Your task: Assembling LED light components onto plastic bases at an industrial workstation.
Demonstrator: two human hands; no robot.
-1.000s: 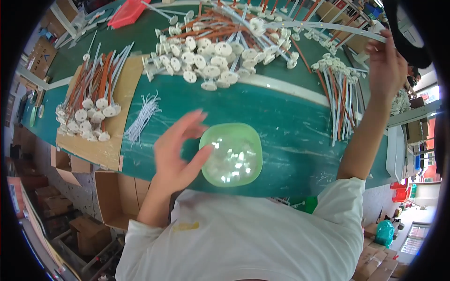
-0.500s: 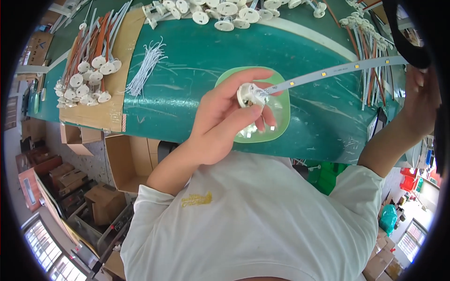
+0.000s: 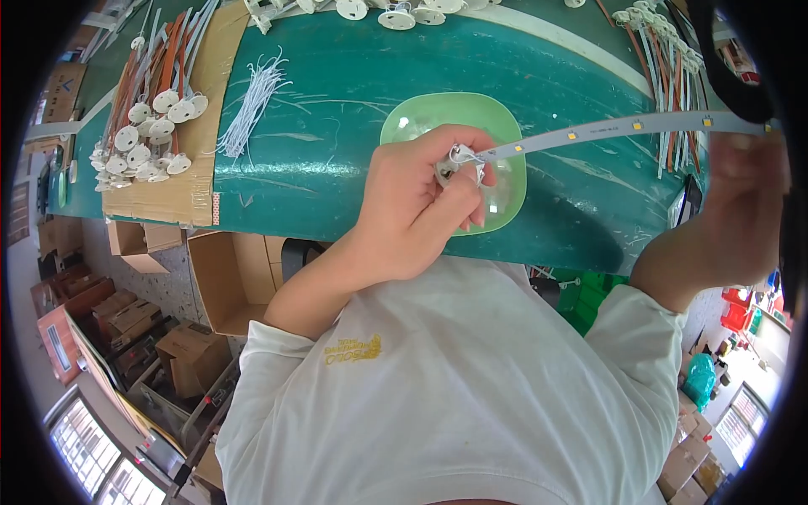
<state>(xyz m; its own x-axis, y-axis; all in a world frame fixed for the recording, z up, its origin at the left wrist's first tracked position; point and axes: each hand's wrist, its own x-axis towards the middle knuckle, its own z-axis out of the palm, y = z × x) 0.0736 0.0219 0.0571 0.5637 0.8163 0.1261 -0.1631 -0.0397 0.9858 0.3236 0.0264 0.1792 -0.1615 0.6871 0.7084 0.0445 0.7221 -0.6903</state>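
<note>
My left hand (image 3: pixel 412 198) is closed around a small white round plastic cap (image 3: pixel 446 171), pinched between thumb and fingers above a light green bowl (image 3: pixel 446 103). From the cap, a grey LED strip (image 3: pixel 606 130) with yellow chips stretches through the air to the right. Thin wires show where the strip meets the cap. At the far right edge, my right hand (image 3: pixel 745 181) grips the strip's other stretch; its fingers are blurred and partly behind a dark strap. Inside the bowl lie shiny clear bits, partly hidden by my left hand.
Strips with white round caps (image 3: pixel 147 139) lie on cardboard (image 3: pixel 198 168) at left, beside a bundle of thin white wires (image 3: pixel 255 105). More white caps (image 3: pixel 396 17) line the far side of the green table (image 3: pixel 320 185). Another strip bundle (image 3: pixel 669 93) lies at right.
My left hand has turned slightly, and its fingers now cover more of the cap. My right hand has shifted a little lower, with more of the strip showing. The whole view has tilted slightly.
</note>
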